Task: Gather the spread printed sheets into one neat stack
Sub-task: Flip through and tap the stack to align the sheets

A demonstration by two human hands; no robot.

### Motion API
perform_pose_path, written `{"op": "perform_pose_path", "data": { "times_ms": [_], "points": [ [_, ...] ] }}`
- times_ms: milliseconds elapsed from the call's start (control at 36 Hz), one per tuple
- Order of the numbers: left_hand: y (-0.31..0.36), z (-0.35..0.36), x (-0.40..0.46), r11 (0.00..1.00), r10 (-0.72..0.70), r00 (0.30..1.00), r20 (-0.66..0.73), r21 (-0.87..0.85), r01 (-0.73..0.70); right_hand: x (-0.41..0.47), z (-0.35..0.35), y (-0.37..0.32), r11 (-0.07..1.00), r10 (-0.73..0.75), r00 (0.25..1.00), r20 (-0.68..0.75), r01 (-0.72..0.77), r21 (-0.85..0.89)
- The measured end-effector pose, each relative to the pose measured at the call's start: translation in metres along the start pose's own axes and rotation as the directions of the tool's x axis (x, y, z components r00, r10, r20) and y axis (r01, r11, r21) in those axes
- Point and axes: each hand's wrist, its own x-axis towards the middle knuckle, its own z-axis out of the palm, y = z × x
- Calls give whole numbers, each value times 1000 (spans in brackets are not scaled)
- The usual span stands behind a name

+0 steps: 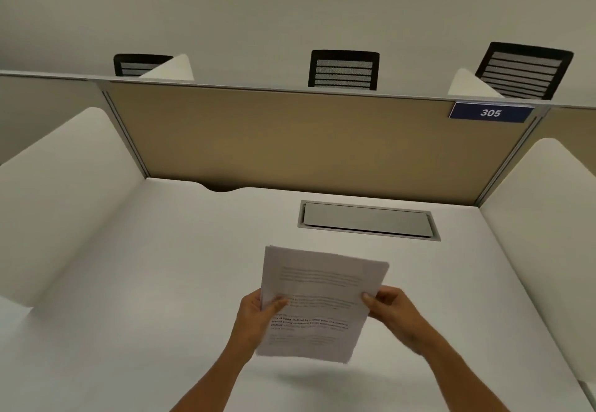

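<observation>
A stack of printed sheets [317, 295] hangs above the white desk [161, 282], tilted slightly, with black text on the top page. My left hand [258, 318] grips its left edge, thumb on the top page. On the right edge, my right hand [392, 310] pinches the stack with thumb on top. The sheets' top edges are slightly offset. A faint shadow lies on the desk under the stack.
A grey metal cable flap [367, 219] is set into the desk behind the sheets. A tan partition [306, 141] closes the back, with a blue "305" label [490, 112]. White side dividers [58, 192] flank the desk. Black mesh chairs [343, 70] stand beyond.
</observation>
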Motion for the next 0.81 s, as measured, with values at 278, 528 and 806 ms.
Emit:
{"op": "perform_pose_path", "data": {
  "times_ms": [278,528,806],
  "points": [
    [-26,-4,-1,993,-35,999,-21,115,37,-18,27,37,999,18,982,-188,-27,-42],
    [-22,5,0,995,4,1000,-30,95,-1,-19,35,30,995,33,982,-185,-50,-89],
    [-21,8,1,986,91,994,-53,147,-82,-19,41,27,989,56,980,-189,-81,-126]
  ]
}}
